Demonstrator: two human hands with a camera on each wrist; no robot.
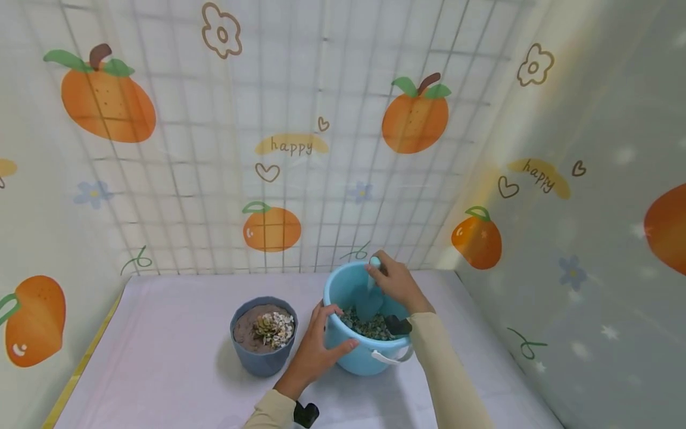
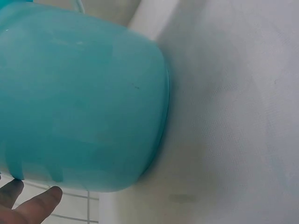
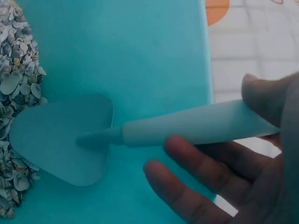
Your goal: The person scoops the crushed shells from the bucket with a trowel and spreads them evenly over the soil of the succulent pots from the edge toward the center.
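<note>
A light-blue bucket [image 1: 358, 357] with a white handle [image 1: 391, 358] stands on the table. Small seashells [image 3: 18, 60] lie in its bottom. My right hand [image 1: 399, 281] reaches over the bucket and grips a small blue trowel by its handle [image 3: 187, 123]. The trowel's blade [image 3: 60, 140] points down, its tip among the shells. At the bucket's left side, my left hand [image 1: 316, 345] holds it, one finger at the rim and the thumb against the outer wall. Two fingertips [image 2: 44, 203] show beside the bucket wall in the left wrist view.
Left of the bucket stands a grey-blue pot [image 1: 262, 361] with brown soil, a succulent [image 1: 264, 325] and pale shells on top. A white cloth covers the table [image 1: 171, 357]. Behind it hangs a printed curtain [image 1: 187, 149] over a wire grid; another curtain [image 1: 605, 226] flanks the right side.
</note>
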